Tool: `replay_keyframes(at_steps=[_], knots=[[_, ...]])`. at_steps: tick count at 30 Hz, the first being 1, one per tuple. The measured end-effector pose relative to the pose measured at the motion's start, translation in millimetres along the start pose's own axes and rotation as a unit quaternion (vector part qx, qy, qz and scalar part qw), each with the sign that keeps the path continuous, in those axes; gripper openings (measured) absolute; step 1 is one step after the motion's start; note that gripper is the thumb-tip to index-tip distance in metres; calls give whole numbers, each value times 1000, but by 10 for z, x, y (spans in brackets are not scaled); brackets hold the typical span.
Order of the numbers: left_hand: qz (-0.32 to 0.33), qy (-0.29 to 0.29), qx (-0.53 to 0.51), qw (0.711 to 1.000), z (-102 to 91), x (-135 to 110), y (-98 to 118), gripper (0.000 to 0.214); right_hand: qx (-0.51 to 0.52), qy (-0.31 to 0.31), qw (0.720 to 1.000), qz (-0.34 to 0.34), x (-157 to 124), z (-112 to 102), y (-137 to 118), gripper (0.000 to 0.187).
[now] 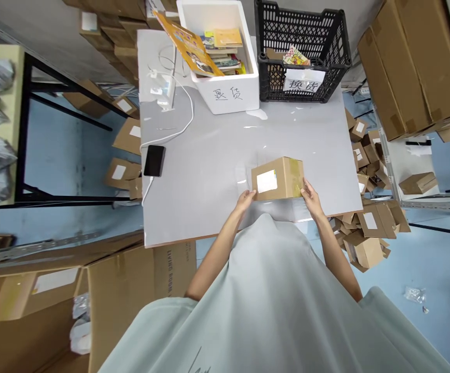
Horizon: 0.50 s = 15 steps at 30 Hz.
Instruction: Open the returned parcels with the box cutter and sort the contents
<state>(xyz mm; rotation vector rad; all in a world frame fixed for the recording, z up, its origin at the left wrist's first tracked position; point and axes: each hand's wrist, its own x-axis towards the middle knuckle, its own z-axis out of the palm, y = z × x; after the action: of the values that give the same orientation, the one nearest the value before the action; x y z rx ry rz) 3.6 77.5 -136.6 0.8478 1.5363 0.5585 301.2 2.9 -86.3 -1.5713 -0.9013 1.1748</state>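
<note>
Open tabletop (pixel 201 181) left of carton (pixel 279 178); white bin (pixel 235 103), black crate (pixel 266 62) block far side; phone (pixel 154 160) at left edge.

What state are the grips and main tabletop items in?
Cardboard box: taped, looks closed
Left grip: holding box's left end
Right grip: holding box's right end
White bin: open-topped, books inside
Black crate: open-topped, partly filled
Black device: dark-faced, cable at near end
Power strip: plugs apparently inserted

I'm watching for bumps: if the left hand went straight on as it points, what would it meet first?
The cardboard box: the left hand looks to be right at its near left corner, though exact contact is hard to judge.
</note>
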Motion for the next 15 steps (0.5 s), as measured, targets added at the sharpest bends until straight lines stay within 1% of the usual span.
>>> replay_keyframes(at_steps=[3,6,8,11,13,15], knots=[[1,-2,-15,1000,10,-22,33,58,-7,-11,1000,-19,28,97,-25,95],[7,21,-38,999,-84,-102,54,54,-19,-25,999,-28,71,222,-44,87],[16,48,-53,997,-239,-182,52,52,-20,-45,999,-23,106,332,-22,86],[54,117,-71,989,-574,-301,16,43,-8,-89,996,3,157,569,81,91],[83,165,-62,981,-806,-358,-30,37,1,-118,992,32,177,768,174,94],[103,190,-31,976,-999,-387,-92,37,14,-152,987,58,180,965,258,89]])
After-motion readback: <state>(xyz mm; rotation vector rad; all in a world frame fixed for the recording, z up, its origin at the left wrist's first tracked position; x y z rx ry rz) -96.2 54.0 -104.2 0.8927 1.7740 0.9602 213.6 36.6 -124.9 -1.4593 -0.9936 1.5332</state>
